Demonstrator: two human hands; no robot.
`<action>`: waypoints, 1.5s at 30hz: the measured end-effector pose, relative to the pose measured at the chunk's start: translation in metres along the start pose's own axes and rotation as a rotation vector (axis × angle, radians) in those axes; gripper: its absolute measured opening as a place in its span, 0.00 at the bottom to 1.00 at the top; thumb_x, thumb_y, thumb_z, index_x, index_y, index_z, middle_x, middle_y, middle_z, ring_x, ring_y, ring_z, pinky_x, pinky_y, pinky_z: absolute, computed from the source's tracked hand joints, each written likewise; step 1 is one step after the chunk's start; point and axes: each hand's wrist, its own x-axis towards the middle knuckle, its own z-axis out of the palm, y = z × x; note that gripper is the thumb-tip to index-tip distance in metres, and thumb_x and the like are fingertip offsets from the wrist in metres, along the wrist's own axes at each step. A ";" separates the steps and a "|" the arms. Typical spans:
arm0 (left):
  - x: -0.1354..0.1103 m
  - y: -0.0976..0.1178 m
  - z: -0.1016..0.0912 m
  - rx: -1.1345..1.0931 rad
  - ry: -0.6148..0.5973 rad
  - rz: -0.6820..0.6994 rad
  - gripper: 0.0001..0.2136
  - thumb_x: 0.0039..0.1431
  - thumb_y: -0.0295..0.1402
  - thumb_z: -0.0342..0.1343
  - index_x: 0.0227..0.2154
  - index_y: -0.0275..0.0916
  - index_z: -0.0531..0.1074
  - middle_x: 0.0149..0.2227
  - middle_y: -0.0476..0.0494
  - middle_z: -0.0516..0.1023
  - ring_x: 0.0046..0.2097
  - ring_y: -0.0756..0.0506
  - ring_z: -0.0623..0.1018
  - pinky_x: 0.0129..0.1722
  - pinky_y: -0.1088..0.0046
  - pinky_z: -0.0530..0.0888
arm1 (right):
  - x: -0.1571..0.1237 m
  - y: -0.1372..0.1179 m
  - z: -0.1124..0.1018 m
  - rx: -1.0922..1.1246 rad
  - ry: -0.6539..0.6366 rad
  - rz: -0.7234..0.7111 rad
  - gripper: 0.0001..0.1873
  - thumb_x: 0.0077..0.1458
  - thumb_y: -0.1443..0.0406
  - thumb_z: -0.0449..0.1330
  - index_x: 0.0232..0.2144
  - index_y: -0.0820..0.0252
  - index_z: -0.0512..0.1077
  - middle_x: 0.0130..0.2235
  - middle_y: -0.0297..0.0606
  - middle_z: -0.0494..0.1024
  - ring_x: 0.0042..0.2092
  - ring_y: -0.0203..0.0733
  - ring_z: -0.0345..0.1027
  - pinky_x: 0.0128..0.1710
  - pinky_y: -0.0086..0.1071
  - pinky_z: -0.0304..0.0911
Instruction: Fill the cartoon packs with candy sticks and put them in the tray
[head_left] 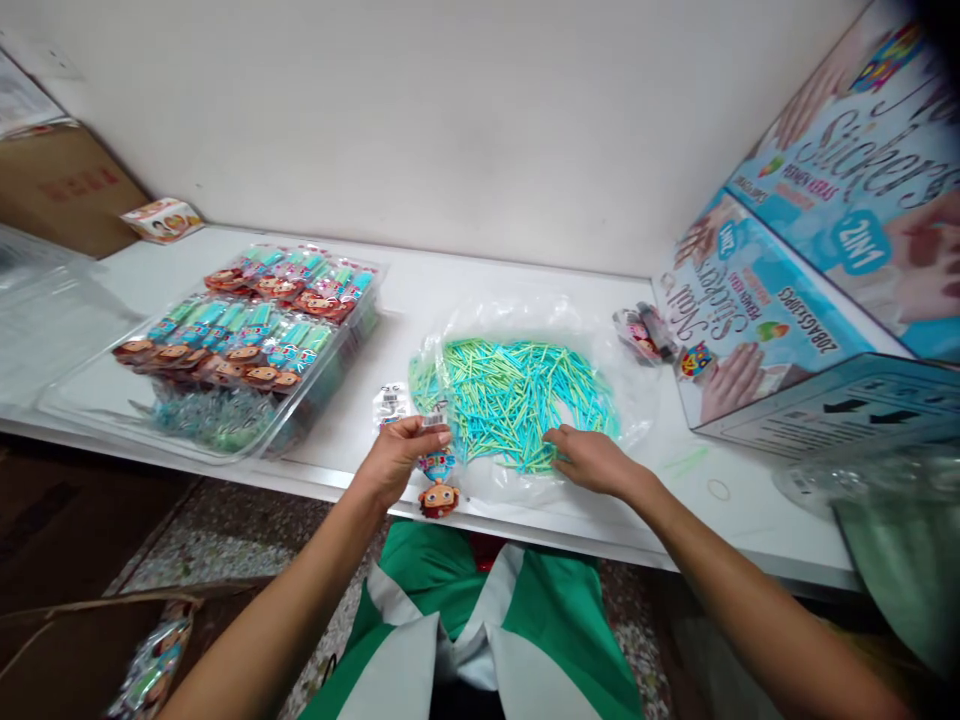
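My left hand (405, 450) pinches a small clear packet (437, 470) with a cartoon head at its lower end. Just behind that hand lies another packet with a barcode label (391, 400). My right hand (589, 458) has its fingers curled together at the near right edge of a pile of thin green and blue sticks (517, 395). Whatever is between those fingertips is hidden. Beneath and around the sticks spreads a crumpled clear plastic bag (525, 312), opened out on the white table (420, 275).
To the left, a clear plastic tray (352, 350) holds rows of filled packets (247, 330). Large blue printed boxes (757, 300) stand at the right, with small dark packets (643, 333) beside them. A brown carton (67, 185) and a small box (163, 219) sit at the far left.
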 end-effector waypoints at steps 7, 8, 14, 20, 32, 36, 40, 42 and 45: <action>-0.002 -0.016 0.013 -0.040 -0.129 -0.076 0.09 0.38 0.31 0.67 0.25 0.36 0.76 0.28 0.46 0.78 0.31 0.49 0.77 0.36 0.74 0.71 | 0.017 -0.005 0.011 0.060 0.080 0.032 0.12 0.60 0.59 0.48 0.35 0.59 0.68 0.38 0.40 0.72 0.36 0.40 0.67 0.32 0.29 0.52; -0.003 -0.015 0.013 -0.056 -0.166 -0.085 0.09 0.40 0.31 0.67 0.26 0.36 0.75 0.30 0.45 0.79 0.32 0.48 0.77 0.37 0.72 0.72 | 0.019 0.000 0.011 0.116 0.119 0.078 0.14 0.61 0.58 0.47 0.33 0.59 0.67 0.37 0.40 0.72 0.36 0.39 0.66 0.32 0.29 0.52; -0.001 -0.016 0.015 -0.130 -0.235 -0.142 0.11 0.44 0.34 0.65 0.30 0.36 0.72 0.33 0.41 0.80 0.32 0.45 0.79 0.34 0.70 0.74 | 0.028 0.023 0.017 0.300 0.132 0.399 0.18 0.61 0.57 0.43 0.33 0.63 0.67 0.32 0.43 0.74 0.33 0.41 0.66 0.29 0.29 0.51; 0.005 -0.024 0.016 -0.128 -0.201 -0.177 0.14 0.44 0.33 0.66 0.32 0.34 0.70 0.32 0.41 0.80 0.30 0.47 0.79 0.33 0.74 0.74 | 0.045 0.003 0.033 0.331 0.096 0.492 0.21 0.55 0.52 0.51 0.35 0.66 0.69 0.34 0.49 0.75 0.35 0.45 0.68 0.27 0.30 0.48; 0.013 -0.018 0.021 -0.134 -0.211 -0.132 0.12 0.46 0.32 0.65 0.32 0.33 0.70 0.31 0.42 0.80 0.30 0.48 0.79 0.33 0.75 0.73 | 0.054 0.021 0.000 0.708 0.257 0.448 0.11 0.55 0.60 0.48 0.27 0.61 0.63 0.31 0.39 0.71 0.34 0.40 0.63 0.30 0.30 0.53; 0.017 -0.010 0.025 -0.125 -0.220 -0.124 0.12 0.46 0.32 0.65 0.32 0.33 0.70 0.30 0.42 0.79 0.29 0.49 0.78 0.32 0.76 0.72 | 0.057 0.025 -0.005 0.952 0.335 0.363 0.09 0.56 0.60 0.48 0.29 0.59 0.60 0.30 0.35 0.71 0.31 0.38 0.64 0.32 0.31 0.58; 0.020 -0.004 0.032 -0.098 -0.255 -0.098 0.11 0.47 0.33 0.64 0.31 0.33 0.70 0.30 0.42 0.79 0.28 0.49 0.78 0.31 0.76 0.71 | 0.061 0.022 -0.008 1.192 0.465 0.286 0.13 0.55 0.54 0.51 0.29 0.58 0.59 0.26 0.30 0.67 0.30 0.36 0.64 0.35 0.32 0.62; 0.022 -0.006 0.040 -0.086 -0.304 -0.079 0.11 0.47 0.33 0.64 0.30 0.33 0.70 0.30 0.42 0.79 0.29 0.48 0.78 0.30 0.75 0.71 | 0.062 0.015 -0.012 1.302 0.522 0.254 0.17 0.55 0.50 0.50 0.28 0.57 0.59 0.26 0.29 0.66 0.30 0.35 0.64 0.35 0.32 0.63; 0.028 -0.016 0.060 -0.108 -0.419 -0.046 0.11 0.47 0.34 0.64 0.29 0.32 0.71 0.30 0.41 0.79 0.30 0.46 0.78 0.33 0.72 0.72 | 0.060 -0.005 -0.019 1.715 0.550 0.158 0.18 0.50 0.49 0.56 0.29 0.57 0.60 0.28 0.30 0.67 0.31 0.35 0.66 0.29 0.30 0.64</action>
